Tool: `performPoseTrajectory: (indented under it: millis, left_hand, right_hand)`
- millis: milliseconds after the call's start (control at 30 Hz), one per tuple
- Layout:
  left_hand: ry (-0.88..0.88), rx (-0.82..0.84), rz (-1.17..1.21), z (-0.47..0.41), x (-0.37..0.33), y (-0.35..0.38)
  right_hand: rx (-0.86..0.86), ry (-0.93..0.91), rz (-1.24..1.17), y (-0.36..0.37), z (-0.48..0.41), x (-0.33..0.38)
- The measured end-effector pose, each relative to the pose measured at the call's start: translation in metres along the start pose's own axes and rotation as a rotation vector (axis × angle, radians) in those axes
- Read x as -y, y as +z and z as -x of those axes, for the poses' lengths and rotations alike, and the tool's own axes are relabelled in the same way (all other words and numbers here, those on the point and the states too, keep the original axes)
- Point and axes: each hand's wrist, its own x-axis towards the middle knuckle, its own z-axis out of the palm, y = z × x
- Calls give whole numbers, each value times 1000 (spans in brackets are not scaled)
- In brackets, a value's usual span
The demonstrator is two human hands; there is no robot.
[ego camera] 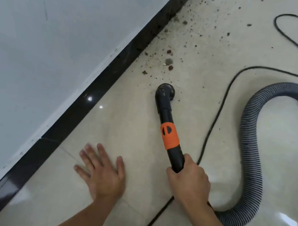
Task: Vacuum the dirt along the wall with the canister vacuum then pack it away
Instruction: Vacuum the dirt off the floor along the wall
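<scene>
Here, a low view onto pale, glossy floor [132, 122] tiles.

The right hand [189, 180] wraps round the rear end of the black wand [165, 115], below its orange collar [169, 136], fingers and thumb curled about the tube. The wand runs up-frame to a round nozzle [164, 91] near frame centre. Whether its mouth touches the tile or hangs just above, cannot tell.

The left hand [102, 172] lies flat on the floor, fingers straight and spread, holding nothing. It is left of the wand and apart from it; probably a brace.

The dirt [169, 61] is dark crumbs plus a few larger grey and reddish lumps. It is scattered from just above the nozzle toward upper right, thickest beside the black baseboard [96, 92] that runs diagonally under the grey wall [48, 37]. The nozzle sits at the near edge of the scatter, apart from the baseboard.

Handling, as judged:
- **Wand:** stiff, smooth plastic, likely light, so one hand suffices. The hold behind the collar gives reach and steering. The dark slot on the collar may be a vent or catch, so best kept uncovered.
- **Hose:** the ribbed grey hose [252, 150] loops at right, flexible and springy. It will likely tug against the wand as it swings toward the baseboard.
- **Power cord:** the thin black power cord [217, 112] passes under the right hand. It is limp and apt to snag.
- **Packing:** take the hose near its cuff and coil it, then gather the cord in loops.

The canister body is not plainly in view; a dark blur at lower right may be it.
</scene>
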Motion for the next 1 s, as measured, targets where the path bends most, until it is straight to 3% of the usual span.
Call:
performPoseTrajectory:
  millis: [267,533,733,1000]
  left_hand:
    - [31,-6,-13,-3,-1,-1]
    - [179,-38,9,-40,-12,-24]
    - [38,-72,129,-106,-75,-37]
    - [21,-133,96,-110,-78,-25]
  right_hand:
    - [30,-159,33,3,-20,29]
    - [95,-346,189,16,8,25]
    - [-42,-356,216,6,-68,59]
    - [-106,-309,238,-17,-129,72]
